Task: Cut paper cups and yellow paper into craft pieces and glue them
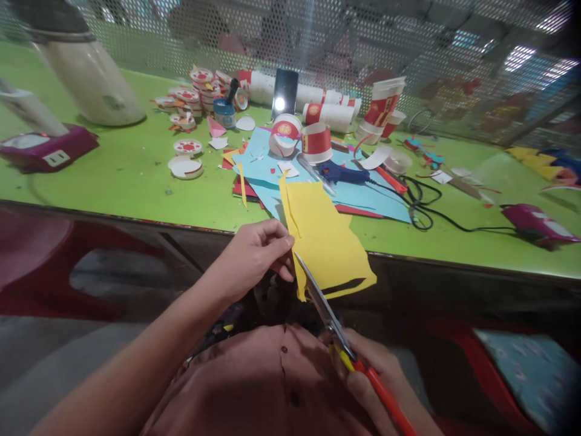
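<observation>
A yellow paper sheet (329, 233) hangs over the table's front edge, with a narrow strip partly cut along its left side and a slit near its lower edge. My left hand (261, 251) pinches that left edge between thumb and fingers. In my right hand (372, 369) are scissors (327, 312) with red and yellow handles. Their blades point up and left, and the tips lie at the yellow paper close to my left fingertips. The blades look nearly closed.
Blue paper sheets (381, 203) lie behind, bearing a blue glue gun (342, 174) and red-white paper cups (316, 143). Its black cable (422, 203) runs right to a purple power socket (540, 225). Further back stand a phone (285, 91), a blue jar (224, 114) and a big kettle (91, 79).
</observation>
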